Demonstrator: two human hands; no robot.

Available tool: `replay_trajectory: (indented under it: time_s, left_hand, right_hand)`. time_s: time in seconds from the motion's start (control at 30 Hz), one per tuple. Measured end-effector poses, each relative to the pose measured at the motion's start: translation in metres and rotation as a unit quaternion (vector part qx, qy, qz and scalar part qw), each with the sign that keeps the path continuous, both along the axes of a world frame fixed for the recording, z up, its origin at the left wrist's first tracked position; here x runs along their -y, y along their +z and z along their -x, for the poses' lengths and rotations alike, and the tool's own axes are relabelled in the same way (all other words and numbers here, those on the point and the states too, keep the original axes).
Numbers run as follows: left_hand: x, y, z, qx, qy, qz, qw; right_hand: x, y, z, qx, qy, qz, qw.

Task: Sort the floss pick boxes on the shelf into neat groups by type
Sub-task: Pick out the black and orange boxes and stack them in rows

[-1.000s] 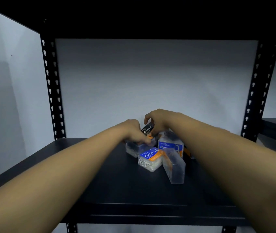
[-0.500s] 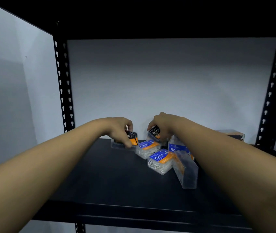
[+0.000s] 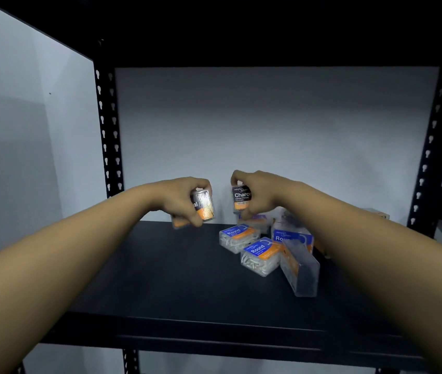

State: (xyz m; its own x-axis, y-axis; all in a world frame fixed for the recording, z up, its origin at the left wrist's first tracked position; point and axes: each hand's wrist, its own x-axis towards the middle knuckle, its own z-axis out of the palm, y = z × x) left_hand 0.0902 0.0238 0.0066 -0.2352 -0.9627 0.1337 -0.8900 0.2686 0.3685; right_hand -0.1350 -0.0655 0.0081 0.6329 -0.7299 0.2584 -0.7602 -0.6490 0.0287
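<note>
Floss pick boxes with black Charcoal labels are lifted above the shelf [image 3: 160, 279] — one clamped in the left hand [image 3: 184, 201], one [image 3: 241, 197] pinched by the right hand [image 3: 261, 195] — probably to separate them from the blue Round boxes [image 3: 237, 237] lying jumbled just below the right hand.

My left hand [image 3: 184, 202] covers most of the box [image 3: 203, 205] it grips, whose label is blurred (only "al" reads). My right hand [image 3: 260, 195] cuts "Charco" short on its black-labelled box [image 3: 241, 198]. My forearm hides part of the far box [image 3: 377, 213].
</note>
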Motion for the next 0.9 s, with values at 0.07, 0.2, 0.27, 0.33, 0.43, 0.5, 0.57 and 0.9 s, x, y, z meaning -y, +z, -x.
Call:
replay_trajectory:
  time_s: [0.07,0.2,0.27,0.33,0.43,0.5,0.57,0.9]
  left_hand:
    - [-0.009,0.006,-0.006,-0.010,-0.006,0.005,1.000]
    - [-0.040,0.021,-0.022,-0.006,-0.019,0.006,1.000]
    - [-0.058,0.028,-0.032,0.014,-0.016,0.020,1.000]
    - [-0.076,0.032,-0.043,0.039,-0.007,0.035,0.999]
    - [-0.096,0.031,-0.059,0.059,-0.004,0.032,0.998]
    - [-0.108,0.027,-0.069,0.070,-0.012,0.008,0.997]
    - [-0.117,0.021,-0.078,0.080,-0.023,-0.021,0.996]
    - [-0.138,-0.006,-0.125,0.100,-0.047,-0.098,0.989]
  right_hand:
    - [-0.015,0.008,-0.004,0.034,0.019,-0.016,0.999]
    - [-0.048,0.024,-0.011,0.083,0.037,-0.042,0.995]
    - [-0.065,0.029,-0.016,0.091,0.047,-0.037,0.994]
    - [-0.082,0.030,-0.023,0.088,0.061,-0.053,0.993]
    - [-0.107,0.025,-0.036,0.071,0.077,-0.085,0.991]
    - [-0.121,0.016,-0.046,0.061,0.088,-0.088,0.990]
    - [-0.133,0.008,-0.055,0.050,0.092,-0.086,0.991]
    - [-0.172,-0.027,-0.106,0.031,0.093,-0.117,0.988]
